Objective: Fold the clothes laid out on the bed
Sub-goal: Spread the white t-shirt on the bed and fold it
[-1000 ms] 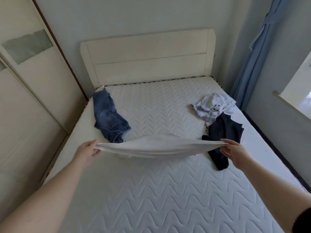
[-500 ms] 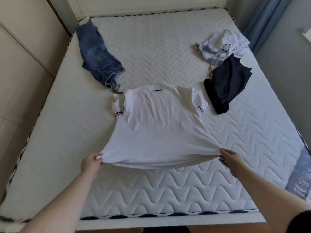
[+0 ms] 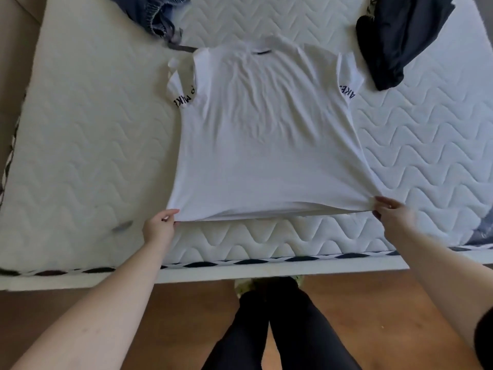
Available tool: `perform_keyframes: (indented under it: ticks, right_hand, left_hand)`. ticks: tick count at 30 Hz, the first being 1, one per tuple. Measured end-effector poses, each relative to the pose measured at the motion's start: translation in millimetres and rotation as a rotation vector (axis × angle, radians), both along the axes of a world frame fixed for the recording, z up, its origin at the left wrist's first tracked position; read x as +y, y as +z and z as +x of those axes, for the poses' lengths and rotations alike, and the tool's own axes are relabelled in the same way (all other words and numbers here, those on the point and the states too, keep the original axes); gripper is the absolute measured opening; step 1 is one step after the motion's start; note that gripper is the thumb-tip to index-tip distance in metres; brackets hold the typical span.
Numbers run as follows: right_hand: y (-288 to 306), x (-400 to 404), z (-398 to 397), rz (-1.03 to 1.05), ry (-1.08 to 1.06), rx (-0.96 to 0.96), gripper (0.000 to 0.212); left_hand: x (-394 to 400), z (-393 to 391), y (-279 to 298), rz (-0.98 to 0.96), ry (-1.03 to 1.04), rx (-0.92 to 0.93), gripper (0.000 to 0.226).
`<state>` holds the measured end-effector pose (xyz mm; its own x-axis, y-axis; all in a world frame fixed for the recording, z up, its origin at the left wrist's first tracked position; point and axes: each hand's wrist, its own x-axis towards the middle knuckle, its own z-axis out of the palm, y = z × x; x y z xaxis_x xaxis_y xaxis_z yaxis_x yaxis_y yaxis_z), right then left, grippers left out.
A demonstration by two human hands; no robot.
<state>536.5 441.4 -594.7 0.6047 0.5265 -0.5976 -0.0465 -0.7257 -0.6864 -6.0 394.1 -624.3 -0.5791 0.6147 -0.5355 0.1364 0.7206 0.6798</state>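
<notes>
Now left hand (image 3: 159, 228) and right hand (image 3: 392, 215) each pinch a hem corner of the white T-shirt (image 3: 264, 134), pulling it taut to flatten it for folding. Shirt lies collar-away on the mattress (image 3: 80, 129); jeans (image 3: 157, 14) beyond its left shoulder, dark garment (image 3: 400, 41) beyond its right. Half a second ago the shirt was still settling; view now tilted down.

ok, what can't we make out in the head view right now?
- Jeans: cut off by the top edge.
- Dark garment: top cut off; type unclear.
- White t-shirt sleeve lettering: partly folded under, unreadable.
- Left hand, right hand: fingertips hidden under the hem.
</notes>
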Motion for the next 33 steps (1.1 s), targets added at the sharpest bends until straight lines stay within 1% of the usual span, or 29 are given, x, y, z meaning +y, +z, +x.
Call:
perform_keyframes:
  ticks: [3,7,12,13,14,16,17,19,20,21,22,24,25,26,29,31,33]
  right_hand:
    - [-17.9,-20.6,4.2,0.012,-0.012,-0.002,0.026]
    - [-36.4,-34.3,11.0,0.028,0.0,0.037,0.025]
    - [-62.5,-32.5,13.4,0.033,-0.037,0.055,0.015]
    - [-67.5,-32.6,11.6,0.029,-0.065,0.059,0.016]
    - [-71.3,-33.8,8.8,0.028,-0.11,0.075,0.025]
    - [-77.7,-37.6,0.9,0.033,-0.226,0.183,0.048]
    - [-79.4,-39.5,-4.4,0.035,-0.244,0.261,0.051]
    - [-82.9,-42.3,-15.6,0.027,-0.197,0.389,0.043]
    - [-84.4,-43.2,-20.5,0.01,-0.167,0.417,0.04]
    - [-85.5,-43.6,-25.3,-0.019,-0.137,0.425,0.037]
    - [-86.4,-43.7,-29.7,-0.06,-0.101,0.419,0.035]
    - [-89.0,-43.6,-35.5,-0.148,-0.033,0.412,0.026]
    - [-90.0,-42.9,-36.9,-0.184,-0.01,0.408,0.022]
    - [-91.2,-42.0,-37.5,-0.205,0.001,0.398,0.021]
    - [-93.8,-39.4,-39.4,-0.209,-0.046,0.323,0.028]
    - [-95.3,-39.8,-45.4,-0.17,-0.101,0.281,0.026]
    - [-96.4,-42.6,-56.0,-0.136,-0.138,0.29,0.021]
  left_hand:
    - [-19.8,-8.7,-10.5,-0.005,-0.027,0.03,0.027]
    - [-29.5,-17.6,-31.0,-0.019,-0.028,-0.055,0.028]
    - [-33.2,-11.8,-61.3,-0.027,0.01,-0.105,0.025]
    - [-33.0,-7.2,-64.5,-0.016,0.063,-0.135,0.025]
    - [-33.0,-1.8,-66.7,0.006,0.142,-0.181,0.03]
    - [-33.9,6.9,-70.6,0.068,0.331,-0.323,0.042]
    - [-34.0,12.0,-71.2,0.078,0.388,-0.396,0.04]
    - [-34.9,22.9,-69.2,0.044,0.396,-0.511,0.021]
    - [-35.7,27.4,-68.3,0.026,0.373,-0.556,0.012]
    - [-36.3,31.3,-68.6,0.017,0.344,-0.594,0.009]
    - [-36.3,35.0,-69.7,0.008,0.31,-0.617,0.012]
    - [-34.5,40.7,-73.3,-0.009,0.26,-0.618,0.023]
    - [-32.0,43.3,-74.2,-0.014,0.259,-0.597,0.023]
    - [-29.2,45.6,-74.2,-0.017,0.275,-0.568,0.024]
    - [-24.2,51.3,-73.1,0.0,0.353,-0.523,0.035]
    - [-25.0,57.1,-70.3,0.032,0.389,-0.533,0.033]
    - [-27.5,65.9,-67.9,0.063,0.435,-0.554,0.025]
